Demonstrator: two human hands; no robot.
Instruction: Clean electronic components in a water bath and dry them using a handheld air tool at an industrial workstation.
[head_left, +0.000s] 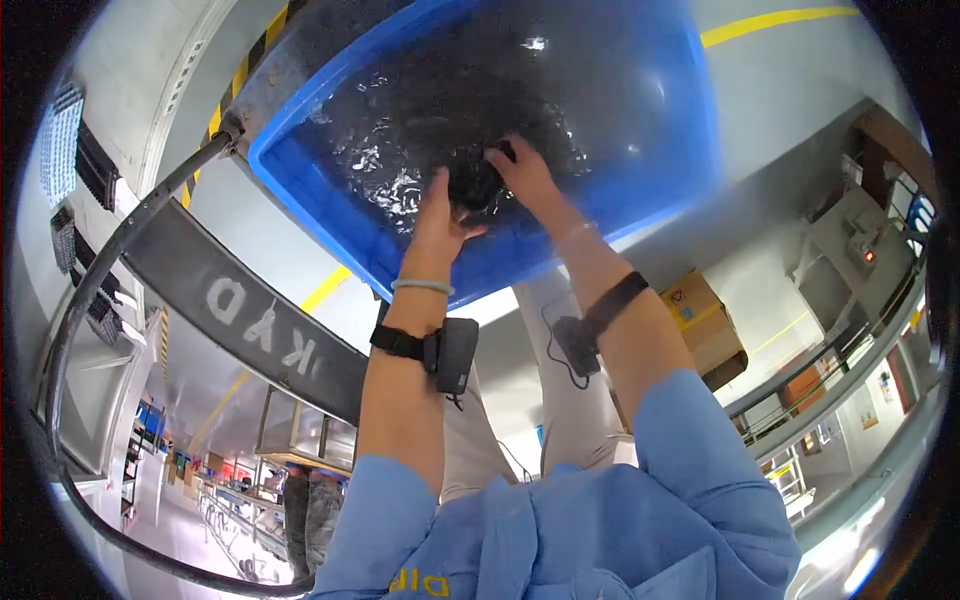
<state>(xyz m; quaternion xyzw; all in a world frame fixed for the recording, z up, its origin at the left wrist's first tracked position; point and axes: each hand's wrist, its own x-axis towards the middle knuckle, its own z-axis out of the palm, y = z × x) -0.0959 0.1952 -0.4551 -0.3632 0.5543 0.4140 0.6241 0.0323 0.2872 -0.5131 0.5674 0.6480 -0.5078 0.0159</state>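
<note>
A large blue plastic tub [705,120] stands in front of me, its inside covered with a mass of shiny black material [430,110]. Whether this is dark liquid or many small glossy pieces, I cannot tell. Both of my hands reach in over the near side. Between them is a dark black object [474,182], its kind unclear against the black around it. My left hand [436,222] is curved against its left and near side, thumb up. From the right, my right hand [525,175] grips it with bent fingers.
A metal cart with a dark lettered plate [240,310] and curved tube handle [75,300] is at the left. An open cardboard box [705,330] sits on the floor to the right. Yellow floor lines [775,22] run past the tub. Black devices [457,355] are strapped to my forearms.
</note>
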